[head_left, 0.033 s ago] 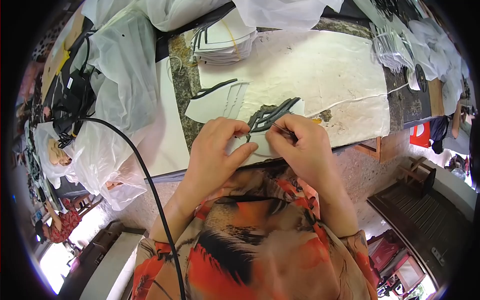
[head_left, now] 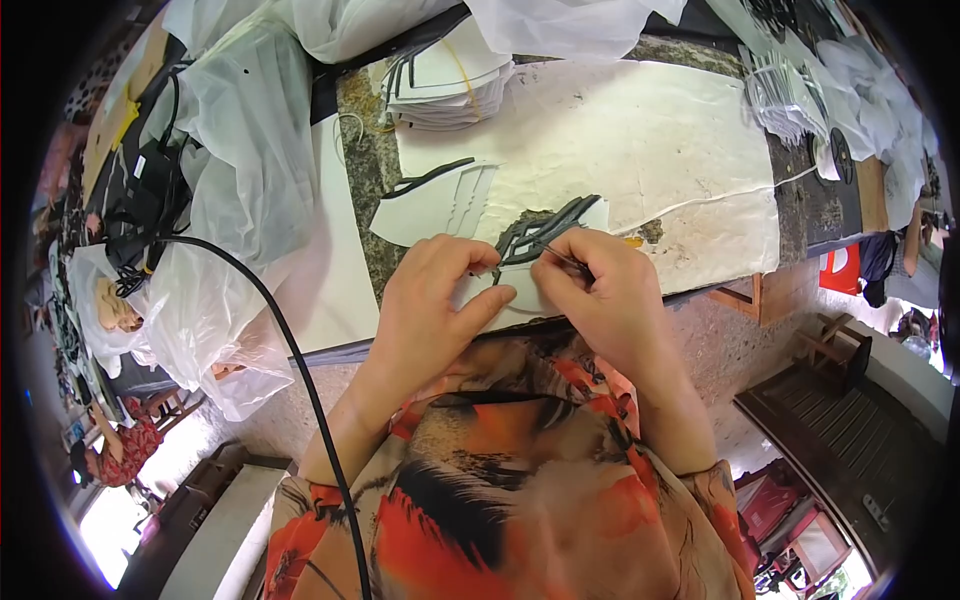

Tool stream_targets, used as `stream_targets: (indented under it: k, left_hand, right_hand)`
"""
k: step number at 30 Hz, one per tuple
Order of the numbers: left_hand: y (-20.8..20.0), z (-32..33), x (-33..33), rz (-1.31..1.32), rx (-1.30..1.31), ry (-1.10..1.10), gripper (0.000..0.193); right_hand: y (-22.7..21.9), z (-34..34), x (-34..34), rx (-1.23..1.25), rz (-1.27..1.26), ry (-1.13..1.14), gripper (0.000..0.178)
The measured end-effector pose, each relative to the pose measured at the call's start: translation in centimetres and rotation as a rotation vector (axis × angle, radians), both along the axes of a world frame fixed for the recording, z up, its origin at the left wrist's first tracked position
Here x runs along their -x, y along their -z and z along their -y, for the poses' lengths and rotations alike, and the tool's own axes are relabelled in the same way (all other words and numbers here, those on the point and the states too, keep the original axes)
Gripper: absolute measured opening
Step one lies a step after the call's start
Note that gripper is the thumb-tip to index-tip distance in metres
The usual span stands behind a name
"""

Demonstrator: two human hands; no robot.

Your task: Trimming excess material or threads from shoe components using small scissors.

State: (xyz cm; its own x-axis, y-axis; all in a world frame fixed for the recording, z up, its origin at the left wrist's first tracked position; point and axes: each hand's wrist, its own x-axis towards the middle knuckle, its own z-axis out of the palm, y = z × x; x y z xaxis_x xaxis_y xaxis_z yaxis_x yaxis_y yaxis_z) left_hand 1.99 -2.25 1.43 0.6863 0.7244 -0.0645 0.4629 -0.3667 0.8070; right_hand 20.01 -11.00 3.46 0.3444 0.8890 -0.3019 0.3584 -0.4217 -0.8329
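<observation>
Between my hands, near the table's front edge, lies a white curved panel with black strips [head_left: 530, 285], looking like a shoe-upper piece. My left hand [head_left: 430, 295] pinches its left side between thumb and forefinger. From the right, my right hand [head_left: 605, 290] has its fingers closed on a thin black strip [head_left: 562, 254] over the panel; the far end is hidden in the fingers. Just beyond lie more black strips [head_left: 570, 218] on a white piece. To the left of these are overlapping white panels [head_left: 435, 205] with a black edge.
A worn white sheet [head_left: 640, 130] covers the work table. At the back stands a banded stack of white panels [head_left: 450, 85], with another bundle [head_left: 785, 100] at the far right. Plastic bags [head_left: 250, 140] fill the left. A black cable [head_left: 290, 340] hangs across the near left.
</observation>
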Motion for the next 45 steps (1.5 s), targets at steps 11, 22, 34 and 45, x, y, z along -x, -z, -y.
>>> stream_targets:
  k: [11, 22, 34, 45]
  left_hand:
    - [0.5, 0.7, 0.1, 0.092, -0.211, 0.032, 0.025]
    - [0.5, 0.6, -0.4, 0.068, -0.534, 0.12, 0.025]
    - [0.3, 1.2, -1.7, 0.089, -0.534, 0.09, 0.016]
    - [0.5, 1.4, -1.7, 0.151, -0.455, 0.114, 0.024]
  right_hand:
    - [0.3, 0.1, 0.3, -0.06, 0.046, 0.027, 0.014]
    - [-0.5, 0.0, -2.6, -0.077, 0.087, -0.093, 0.014]
    - [-0.8, -1.2, -4.0, -0.11, 0.266, -0.197, 0.014]
    - [-0.5, -1.5, -4.7, -0.053, 0.274, -0.227, 0.018]
